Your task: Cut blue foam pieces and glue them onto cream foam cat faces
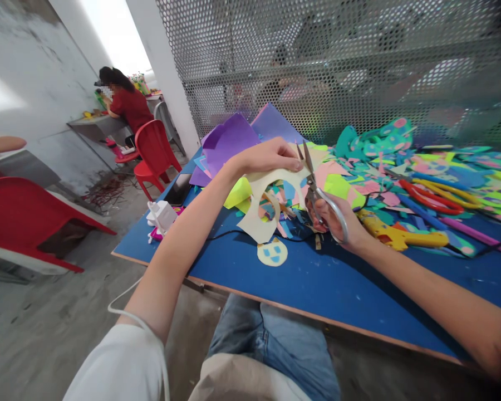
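My left hand (271, 157) pinches the upper edge of a cream craft sheet (261, 231), foam or felt by its look, with round holes cut out of it. My right hand (336, 220) grips metal scissors (312, 181) by the handles. The scissor blades point up and stand apart, close to my left thumb and the sheet's right edge. Just below the sheet a small cream disc (272, 253) with blue face-like pieces lies flat on the blue table (317, 289). My left fingertips are partly hidden behind the sheet.
Colourful scraps (388, 192) heap across the table's back and right. Red-handled scissors (432, 197) and a yellow glue gun (401, 234) lie there. Purple sheets (229, 139) and a white charger (162, 214) are at left. Behind stands a perforated metal screen (338, 61); a person (129, 103) sits far left.
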Tool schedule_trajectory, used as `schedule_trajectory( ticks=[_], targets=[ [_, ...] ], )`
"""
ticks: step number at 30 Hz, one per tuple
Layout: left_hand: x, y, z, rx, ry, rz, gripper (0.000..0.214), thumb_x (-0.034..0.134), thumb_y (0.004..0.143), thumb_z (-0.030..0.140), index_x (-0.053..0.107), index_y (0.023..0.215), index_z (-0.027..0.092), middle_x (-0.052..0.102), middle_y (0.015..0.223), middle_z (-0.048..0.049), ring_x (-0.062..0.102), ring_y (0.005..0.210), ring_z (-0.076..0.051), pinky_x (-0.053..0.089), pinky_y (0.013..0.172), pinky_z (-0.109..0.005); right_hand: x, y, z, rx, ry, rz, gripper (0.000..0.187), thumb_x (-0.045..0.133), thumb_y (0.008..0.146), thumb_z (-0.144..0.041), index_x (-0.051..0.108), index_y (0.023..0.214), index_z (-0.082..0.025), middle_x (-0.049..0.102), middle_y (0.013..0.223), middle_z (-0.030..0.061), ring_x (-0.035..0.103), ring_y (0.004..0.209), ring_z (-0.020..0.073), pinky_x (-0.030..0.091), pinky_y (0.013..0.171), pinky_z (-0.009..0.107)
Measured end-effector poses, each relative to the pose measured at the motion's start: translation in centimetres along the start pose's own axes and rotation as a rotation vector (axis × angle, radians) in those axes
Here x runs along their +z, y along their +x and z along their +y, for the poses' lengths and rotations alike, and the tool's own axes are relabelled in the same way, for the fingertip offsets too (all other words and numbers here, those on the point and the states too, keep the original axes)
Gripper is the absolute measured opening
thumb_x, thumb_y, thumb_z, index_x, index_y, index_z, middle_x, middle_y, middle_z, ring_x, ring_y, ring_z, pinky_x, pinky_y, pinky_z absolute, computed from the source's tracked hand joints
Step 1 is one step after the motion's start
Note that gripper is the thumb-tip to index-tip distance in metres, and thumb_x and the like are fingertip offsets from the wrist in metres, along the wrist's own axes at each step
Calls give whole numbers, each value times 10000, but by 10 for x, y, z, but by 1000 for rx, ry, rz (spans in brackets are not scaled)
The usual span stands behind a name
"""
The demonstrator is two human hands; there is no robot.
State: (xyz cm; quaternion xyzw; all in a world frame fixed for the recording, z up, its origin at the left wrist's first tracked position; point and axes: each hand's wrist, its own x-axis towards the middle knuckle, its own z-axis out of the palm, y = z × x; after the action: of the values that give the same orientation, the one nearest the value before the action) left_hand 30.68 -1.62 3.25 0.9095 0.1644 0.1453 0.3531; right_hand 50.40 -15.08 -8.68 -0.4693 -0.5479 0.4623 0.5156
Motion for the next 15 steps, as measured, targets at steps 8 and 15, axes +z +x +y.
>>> schedule_trajectory(
  ticks=[8, 15],
  targets=[
    [-5, 3, -13, 56, -54, 16, 515, 757, 810, 470, 680, 1220, 168, 734, 1020, -77, 675, 893, -145, 492, 763, -239, -1, 0, 1, -31, 36, -33, 662, 818, 648, -783, 536, 807, -205, 442, 600, -67, 377, 426, 49, 303, 354, 183],
    [-3, 1, -4, 132, -215, -52, 480, 861, 723, 370, 756, 1158, 196, 746, 1256, -91, 706, 1140, -213, 569, 963, -293, -4, -2, 0, -96, 52, -145, 709, 795, 612, -834, 574, 781, -182, 474, 574, -46, 409, 412, 70, 313, 332, 200]
  ],
)
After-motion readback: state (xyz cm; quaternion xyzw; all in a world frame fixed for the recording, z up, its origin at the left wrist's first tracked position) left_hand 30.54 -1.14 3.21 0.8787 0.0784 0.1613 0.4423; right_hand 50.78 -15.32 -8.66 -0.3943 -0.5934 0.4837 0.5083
